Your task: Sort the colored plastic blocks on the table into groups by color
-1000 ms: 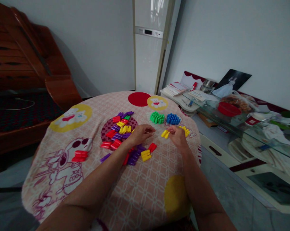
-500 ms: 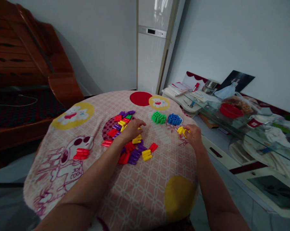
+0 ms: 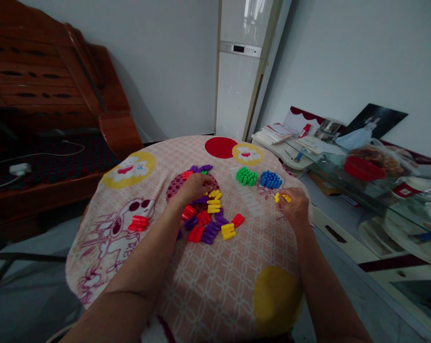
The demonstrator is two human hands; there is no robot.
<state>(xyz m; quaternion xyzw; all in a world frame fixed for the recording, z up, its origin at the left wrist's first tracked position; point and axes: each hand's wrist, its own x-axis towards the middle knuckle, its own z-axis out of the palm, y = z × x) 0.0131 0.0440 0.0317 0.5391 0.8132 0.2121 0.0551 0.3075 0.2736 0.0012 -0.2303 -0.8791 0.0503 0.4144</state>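
Observation:
My left hand point(image 3: 198, 186) reaches over the far side of a loose pile of small plastic pieces, its fingers bent and close together; whatever lies under the fingertips is hidden. Around it lie yellow pieces point(image 3: 214, 206), purple pieces point(image 3: 210, 232) and red pieces point(image 3: 195, 233), many shaped like short joined rods. Toward the table's right edge, my right hand point(image 3: 295, 208) is closed on yellow plastic pieces point(image 3: 281, 197). Beyond that hand stand a tight cluster of green pieces point(image 3: 246, 176) and one of blue pieces point(image 3: 271, 179).
A patterned cloth point(image 3: 233, 276) covers the round table. One red group point(image 3: 138, 223) lies apart on the left. Close on the right runs a glass-topped cabinet point(image 3: 329, 166) crowded with papers and bags. A wooden bench point(image 3: 118, 133) stands behind on the left.
The view has turned slightly left. My left hand has shifted to the far side of the pile, and its spread fingers have drawn together. My right hand keeps the yellow pieces.

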